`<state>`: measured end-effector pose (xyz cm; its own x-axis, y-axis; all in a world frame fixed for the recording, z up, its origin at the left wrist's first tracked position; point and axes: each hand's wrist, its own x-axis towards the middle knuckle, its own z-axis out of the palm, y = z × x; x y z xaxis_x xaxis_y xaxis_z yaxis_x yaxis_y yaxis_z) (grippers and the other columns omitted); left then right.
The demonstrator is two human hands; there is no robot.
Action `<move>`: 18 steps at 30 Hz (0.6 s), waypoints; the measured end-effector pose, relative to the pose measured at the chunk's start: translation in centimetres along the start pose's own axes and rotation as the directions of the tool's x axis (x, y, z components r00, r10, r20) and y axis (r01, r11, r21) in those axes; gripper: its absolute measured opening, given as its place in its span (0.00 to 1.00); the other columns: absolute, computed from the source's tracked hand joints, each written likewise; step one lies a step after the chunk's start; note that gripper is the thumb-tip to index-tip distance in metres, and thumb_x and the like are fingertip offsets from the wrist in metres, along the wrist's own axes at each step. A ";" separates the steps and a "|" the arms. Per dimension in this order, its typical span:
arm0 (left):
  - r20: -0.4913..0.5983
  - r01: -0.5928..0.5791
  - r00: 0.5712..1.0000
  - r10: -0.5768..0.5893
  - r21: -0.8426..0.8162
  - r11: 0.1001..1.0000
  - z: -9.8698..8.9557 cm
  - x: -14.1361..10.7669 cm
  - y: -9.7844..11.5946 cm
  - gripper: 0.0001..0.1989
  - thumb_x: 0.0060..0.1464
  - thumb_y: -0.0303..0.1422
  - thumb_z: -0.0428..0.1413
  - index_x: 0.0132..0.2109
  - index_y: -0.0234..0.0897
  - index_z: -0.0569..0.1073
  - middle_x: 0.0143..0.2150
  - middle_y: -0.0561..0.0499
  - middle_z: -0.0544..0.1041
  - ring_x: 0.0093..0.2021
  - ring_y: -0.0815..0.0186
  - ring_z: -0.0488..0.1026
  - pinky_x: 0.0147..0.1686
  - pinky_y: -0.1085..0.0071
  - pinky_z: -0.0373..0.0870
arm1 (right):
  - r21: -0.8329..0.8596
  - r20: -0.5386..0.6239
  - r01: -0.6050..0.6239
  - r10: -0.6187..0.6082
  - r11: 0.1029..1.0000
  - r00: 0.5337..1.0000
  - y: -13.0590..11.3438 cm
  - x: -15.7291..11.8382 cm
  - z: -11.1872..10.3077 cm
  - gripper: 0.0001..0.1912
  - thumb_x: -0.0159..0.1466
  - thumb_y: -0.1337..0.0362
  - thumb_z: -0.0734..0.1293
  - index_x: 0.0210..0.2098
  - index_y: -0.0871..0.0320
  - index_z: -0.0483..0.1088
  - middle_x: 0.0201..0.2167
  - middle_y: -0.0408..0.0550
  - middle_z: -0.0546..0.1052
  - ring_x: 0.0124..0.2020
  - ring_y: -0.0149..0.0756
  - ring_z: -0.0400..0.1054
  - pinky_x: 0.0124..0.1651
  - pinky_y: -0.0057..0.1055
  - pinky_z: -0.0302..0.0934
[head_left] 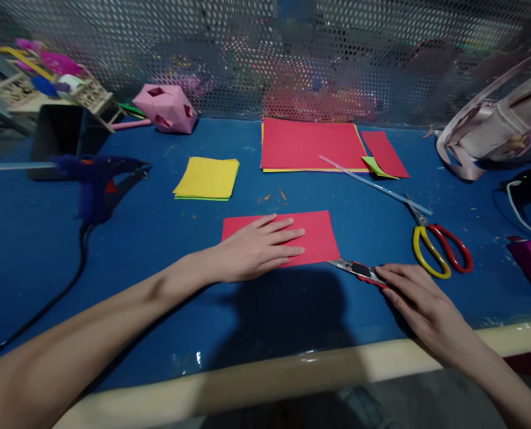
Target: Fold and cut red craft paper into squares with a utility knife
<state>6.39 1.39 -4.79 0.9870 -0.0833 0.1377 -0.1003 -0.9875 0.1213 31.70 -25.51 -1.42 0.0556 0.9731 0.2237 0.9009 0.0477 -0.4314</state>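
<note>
A folded red paper (316, 235) lies near the middle of the blue table. My left hand (258, 247) rests flat on it with the fingers spread. At the paper's lower right corner is the blade tip of a red and black utility knife (361, 271). My right hand (415, 298) grips the rear end of that knife, which points left. Whether the blade lies under the paper's edge, I cannot tell.
Behind lie a yellow paper stack (208, 177), red sheets (310, 145) and a narrow red strip (385, 154). Scissors (441, 250) and a clear glue stick (376, 186) are to the right. A blue glue gun (93, 185), black container (59, 137) and pink paper ball (167, 108) stand left.
</note>
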 end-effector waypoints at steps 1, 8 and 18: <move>0.002 0.002 1.000 -0.002 -0.001 1.000 0.0 0.0 0.0 0.19 0.68 0.37 0.44 0.62 0.48 0.67 0.68 0.50 0.61 0.70 0.56 0.52 0.67 0.53 0.47 | -0.002 -0.004 -0.001 0.001 1.000 1.000 -0.1 0.0 0.0 0.17 0.69 0.66 0.61 0.56 0.56 0.69 0.49 0.55 0.73 0.50 0.41 0.69 0.49 0.38 0.68; 0.004 0.000 1.000 0.000 -0.004 1.000 0.1 0.0 -0.1 0.19 0.68 0.37 0.44 0.63 0.47 0.66 0.69 0.50 0.61 0.70 0.56 0.51 0.67 0.53 0.45 | -0.015 -0.014 0.013 -0.013 1.000 1.000 -0.4 -0.2 0.1 0.17 0.69 0.67 0.61 0.56 0.57 0.68 0.49 0.55 0.73 0.51 0.40 0.68 0.49 0.36 0.67; 0.024 0.020 0.999 -0.020 0.000 1.000 0.3 0.0 -0.1 0.19 0.68 0.37 0.45 0.62 0.48 0.67 0.69 0.51 0.60 0.71 0.57 0.51 0.68 0.53 0.44 | -0.012 0.019 0.042 -0.042 0.999 0.999 -0.4 -0.1 0.8 0.17 0.69 0.69 0.61 0.57 0.58 0.66 0.50 0.55 0.71 0.51 0.39 0.65 0.49 0.35 0.64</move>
<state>6.44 1.43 -5.05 0.9916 -0.0663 0.1113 -0.0800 -0.9891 0.1238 30.98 -25.43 -1.96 0.0096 0.9743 0.2252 0.9075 0.0861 -0.4111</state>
